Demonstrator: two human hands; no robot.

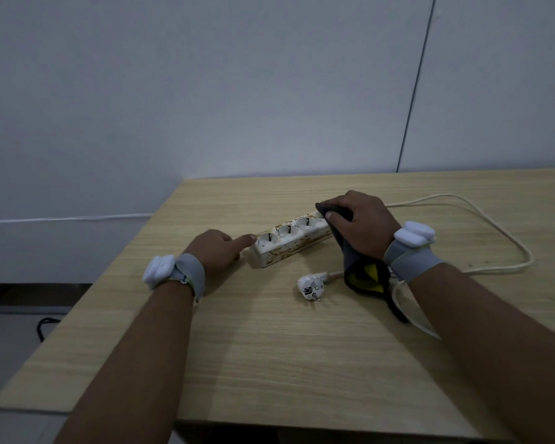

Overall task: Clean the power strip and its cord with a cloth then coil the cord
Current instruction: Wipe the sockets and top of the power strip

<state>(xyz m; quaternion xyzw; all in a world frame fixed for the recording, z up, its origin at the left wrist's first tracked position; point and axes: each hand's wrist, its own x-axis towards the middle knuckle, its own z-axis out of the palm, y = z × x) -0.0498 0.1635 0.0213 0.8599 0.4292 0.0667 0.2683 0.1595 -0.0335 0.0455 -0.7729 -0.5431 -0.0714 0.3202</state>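
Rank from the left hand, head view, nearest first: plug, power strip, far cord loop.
1. Power strip: left hand touches its near end.
2. Plug: lies on the table, to the right of the hand.
3. Far cord loop: table's right side.

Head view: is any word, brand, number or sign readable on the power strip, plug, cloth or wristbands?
None can be read.
Power strip: only stains and sockets show, no legible marking.
Plug: too small to tell.
Cloth: dark with a yellow patch, no text.
Wristbands: plain.

One power strip — one cloth, one plug
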